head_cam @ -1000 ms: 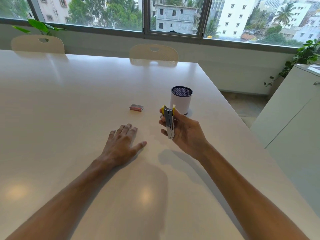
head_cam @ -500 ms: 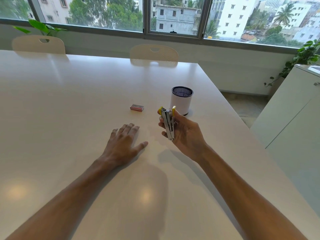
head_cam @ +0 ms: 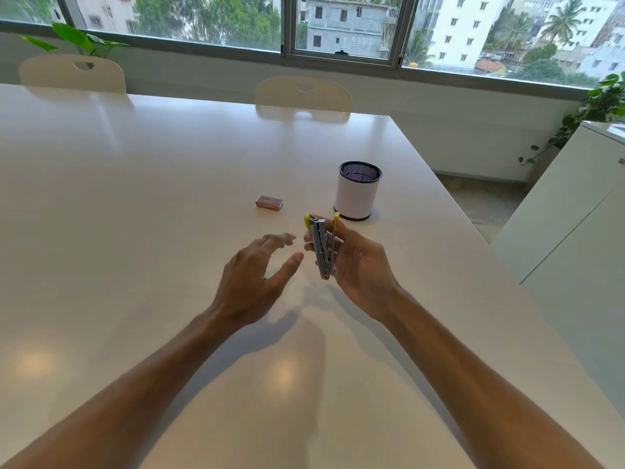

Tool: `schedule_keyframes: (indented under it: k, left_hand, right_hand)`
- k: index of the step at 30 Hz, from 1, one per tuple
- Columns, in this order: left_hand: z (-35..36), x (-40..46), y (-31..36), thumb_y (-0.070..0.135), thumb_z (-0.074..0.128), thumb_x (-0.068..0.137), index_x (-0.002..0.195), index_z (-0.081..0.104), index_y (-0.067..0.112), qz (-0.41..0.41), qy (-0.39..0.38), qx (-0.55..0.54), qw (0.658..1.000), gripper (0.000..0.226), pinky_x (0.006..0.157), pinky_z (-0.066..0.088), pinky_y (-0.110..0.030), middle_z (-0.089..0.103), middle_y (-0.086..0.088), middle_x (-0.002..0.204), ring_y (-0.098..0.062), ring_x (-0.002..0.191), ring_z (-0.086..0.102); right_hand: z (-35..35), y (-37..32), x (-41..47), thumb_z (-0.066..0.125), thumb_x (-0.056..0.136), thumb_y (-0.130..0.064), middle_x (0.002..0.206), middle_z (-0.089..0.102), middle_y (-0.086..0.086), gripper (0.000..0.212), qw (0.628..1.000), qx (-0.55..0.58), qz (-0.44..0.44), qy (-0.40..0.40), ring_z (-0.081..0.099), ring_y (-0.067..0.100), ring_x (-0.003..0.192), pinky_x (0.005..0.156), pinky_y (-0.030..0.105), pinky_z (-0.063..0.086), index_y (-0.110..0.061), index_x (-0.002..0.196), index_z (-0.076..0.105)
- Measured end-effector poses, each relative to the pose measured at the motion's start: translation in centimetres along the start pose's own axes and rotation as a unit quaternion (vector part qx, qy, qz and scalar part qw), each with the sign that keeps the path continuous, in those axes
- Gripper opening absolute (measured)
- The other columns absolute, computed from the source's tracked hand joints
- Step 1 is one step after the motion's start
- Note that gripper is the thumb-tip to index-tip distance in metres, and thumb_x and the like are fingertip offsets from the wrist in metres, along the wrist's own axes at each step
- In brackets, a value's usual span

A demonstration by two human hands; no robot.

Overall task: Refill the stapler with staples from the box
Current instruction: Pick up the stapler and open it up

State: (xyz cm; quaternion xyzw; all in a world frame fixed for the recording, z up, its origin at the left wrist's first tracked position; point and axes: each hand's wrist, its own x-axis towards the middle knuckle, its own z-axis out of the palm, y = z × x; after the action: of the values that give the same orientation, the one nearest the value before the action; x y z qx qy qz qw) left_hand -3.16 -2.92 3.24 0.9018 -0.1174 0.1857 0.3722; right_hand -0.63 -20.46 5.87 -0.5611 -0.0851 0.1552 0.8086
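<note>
Right hand [head_cam: 358, 265] grips stapler [head_cam: 323, 247] | staple box [head_cam: 269, 202] closed | left hand [head_cam: 252, 275] empty

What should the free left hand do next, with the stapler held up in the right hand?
Probably bring the left hand the last bit across to the stapler and open its metal top. The right hand grips the stapler upright off the table, the left hand hovers empty beside it with fingers spread, and the staple box lies closed and untouched farther back, beside the mesh cup.
</note>
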Motion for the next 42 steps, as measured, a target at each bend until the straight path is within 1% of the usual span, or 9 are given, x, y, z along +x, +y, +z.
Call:
schedule_keyframes:
  k: [6,11,16,18,21,25,31,37,42]
  left_hand:
    - [0.6,-0.3,1.4,0.038,0.063,0.091,0.112,0.073,0.014,-0.012,-0.012,-0.158,0.987,0.034,0.084,0.056,-0.028,0.076,0.002,0.109,-0.008,0.098,0.07]
    - [0.6,-0.4,2.0,0.039,0.062,0.083,0.112,0.07,0.023,-0.026,0.019,-0.208,0.978,0.034,0.083,0.056,-0.018,0.074,0.011,0.102,-0.006,0.094,0.071]
    - [0.3,-0.4,2.0,0.026,0.067,0.087,0.106,0.068,0.029,-0.03,0.036,-0.238,0.97,0.02,0.086,0.058,-0.027,0.075,0.011,0.098,-0.012,0.091,0.074]
    - [0.2,-0.4,2.0,0.027,0.068,0.086,0.103,0.068,0.03,-0.033,0.039,-0.243,0.969,0.017,0.086,0.059,-0.031,0.075,0.01,0.096,-0.014,0.09,0.074]
    - [0.1,-0.4,1.9,0.025,0.067,0.087,0.104,0.068,0.023,-0.032,0.042,-0.236,0.97,0.018,0.085,0.06,-0.035,0.075,0.007,0.096,-0.016,0.089,0.073]
    - [0.2,-0.6,1.9,0.02,0.066,0.09,0.105,0.068,0.021,-0.017,0.032,-0.228,0.973,0.015,0.084,0.058,-0.038,0.076,0.007,0.097,-0.016,0.091,0.072]
    - [-0.1,-0.6,1.9,0.014,0.063,0.094,0.109,0.067,0.018,0.014,0.007,-0.201,0.98,0.016,0.088,0.059,-0.037,0.074,0.004,0.107,-0.015,0.098,0.072]
    - [-0.5,-0.5,1.4,0.023,0.056,0.098,0.113,0.059,0.018,0.039,-0.058,-0.148,0.987,0.016,0.083,0.061,-0.042,0.073,0.005,0.113,-0.022,0.096,0.075]
    - [-0.5,-0.8,1.2,0.022,0.054,0.099,0.117,0.055,0.019,0.073,-0.07,-0.127,0.987,0.018,0.08,0.062,-0.04,0.074,0.006,0.114,-0.017,0.096,0.075]
  right_hand:
    - [1.3,0.3,-0.4,0.034,0.099,-0.045,0.105,0.077,-0.006,0.044,0.999,-0.037,-0.017,0.011,0.07,0.01,0.104,0.094,0.032,0.043,-0.037,0.099,0.077]
    - [2.2,0.5,-0.9,0.029,0.104,-0.039,0.108,0.077,-0.006,0.048,0.999,-0.024,-0.03,-0.003,0.07,0.011,0.108,0.078,0.018,0.055,-0.035,0.102,0.077]
    - [2.2,0.8,-0.8,0.032,0.104,-0.038,0.12,0.073,-0.002,0.042,0.996,-0.05,-0.068,-0.008,0.062,0.017,0.121,0.104,0.036,0.042,-0.03,0.11,0.072]
    - [2.0,0.5,-0.8,0.036,0.101,-0.037,0.125,0.07,0.0,0.036,0.991,-0.088,-0.099,-0.011,0.059,0.019,0.125,0.104,0.037,0.042,-0.028,0.115,0.069]
    - [1.9,-0.3,-0.9,0.044,0.096,-0.031,0.113,0.072,-0.018,0.029,0.965,-0.201,-0.166,-0.014,0.063,0.007,0.114,0.096,0.022,0.047,-0.029,0.114,0.066]
    - [0.8,-0.5,-0.8,0.058,0.091,-0.033,0.109,0.07,-0.01,0.025,0.896,-0.373,-0.238,0.033,0.062,0.009,0.1,0.082,0.023,0.047,-0.023,0.111,0.069]
    - [-0.1,-1.1,-0.9,0.069,0.085,-0.033,0.086,0.06,-0.029,0.024,0.841,-0.455,-0.29,0.052,0.06,-0.002,0.073,0.056,0.007,0.043,-0.021,0.106,0.069]
    - [-0.3,-1.4,-1.3,0.069,0.085,-0.028,0.083,0.066,-0.014,0.018,0.824,-0.479,-0.301,0.023,0.067,0.011,0.067,0.059,0.012,0.052,-0.022,0.102,0.069]
    - [-0.2,-0.9,-1.3,0.071,0.084,-0.022,0.078,0.067,-0.013,0.014,0.83,-0.473,-0.293,0.032,0.067,0.005,0.066,0.068,0.019,0.059,-0.016,0.096,0.071]
